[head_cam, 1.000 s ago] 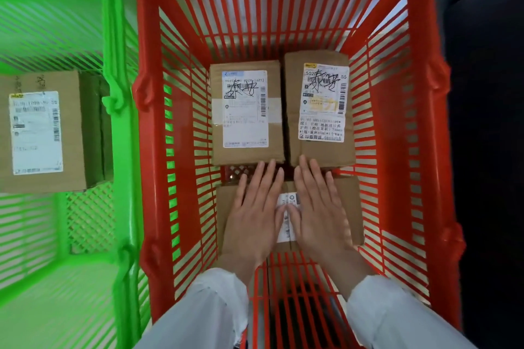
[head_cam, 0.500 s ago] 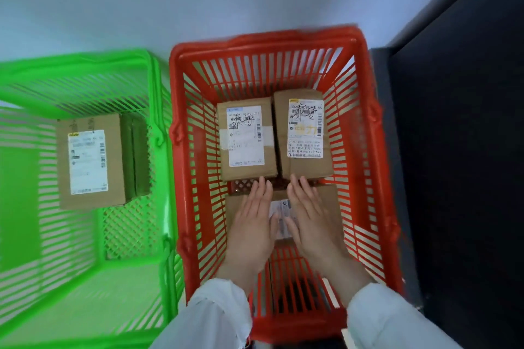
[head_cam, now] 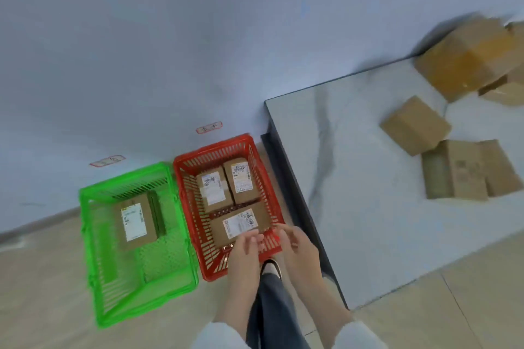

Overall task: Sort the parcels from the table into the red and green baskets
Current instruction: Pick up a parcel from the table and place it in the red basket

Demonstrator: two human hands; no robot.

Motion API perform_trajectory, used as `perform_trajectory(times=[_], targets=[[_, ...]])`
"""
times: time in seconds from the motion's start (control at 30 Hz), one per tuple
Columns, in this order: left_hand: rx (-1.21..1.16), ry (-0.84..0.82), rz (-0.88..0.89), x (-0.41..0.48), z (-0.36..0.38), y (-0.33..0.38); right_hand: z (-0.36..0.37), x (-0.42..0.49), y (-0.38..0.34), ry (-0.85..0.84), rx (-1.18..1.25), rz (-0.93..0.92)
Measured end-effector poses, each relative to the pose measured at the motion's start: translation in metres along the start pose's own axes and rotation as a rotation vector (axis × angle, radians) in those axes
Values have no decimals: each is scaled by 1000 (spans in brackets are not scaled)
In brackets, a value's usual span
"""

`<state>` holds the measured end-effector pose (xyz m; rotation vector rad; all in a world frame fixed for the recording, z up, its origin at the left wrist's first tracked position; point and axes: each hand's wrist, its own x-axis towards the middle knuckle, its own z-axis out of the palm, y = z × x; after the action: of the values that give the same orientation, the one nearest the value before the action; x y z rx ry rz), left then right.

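Front parcel [head_cam: 241, 225] lies flat in red basket [head_cam: 181, 178], label up, just below two other parcels [head_cam: 212, 190]. Left hand [head_cam: 245, 249] and right hand [head_cam: 299, 249] have lifted off it: grip slack, fingers apart, empty. View is pulled back; surface [head_cam: 354, 178] is visible at right.

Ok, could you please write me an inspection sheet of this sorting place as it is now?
Surface: grey marbled table, several brown parcels on its far part.
Job's things: red basket holds three labelled parcels; green basket holds one parcel.
Clutter: nothing seen.
Grippers: left hand and right hand empty, fingers relaxed, over red basket's near end.
Cables: nothing seen.
Surroundings: pale wall with two small labels, tiled floor.
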<state>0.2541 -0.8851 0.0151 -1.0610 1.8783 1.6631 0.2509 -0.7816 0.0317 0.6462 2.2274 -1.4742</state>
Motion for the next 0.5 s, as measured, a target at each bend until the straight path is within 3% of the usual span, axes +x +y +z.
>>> perform_trajectory(times=[0.17,0.5], targets=[[-61,-171,-25,-73,39,29,-71,-54,-25,173,244,77],[63,-383,188,-200,187,91,-268,-115,3,456,605,100]])
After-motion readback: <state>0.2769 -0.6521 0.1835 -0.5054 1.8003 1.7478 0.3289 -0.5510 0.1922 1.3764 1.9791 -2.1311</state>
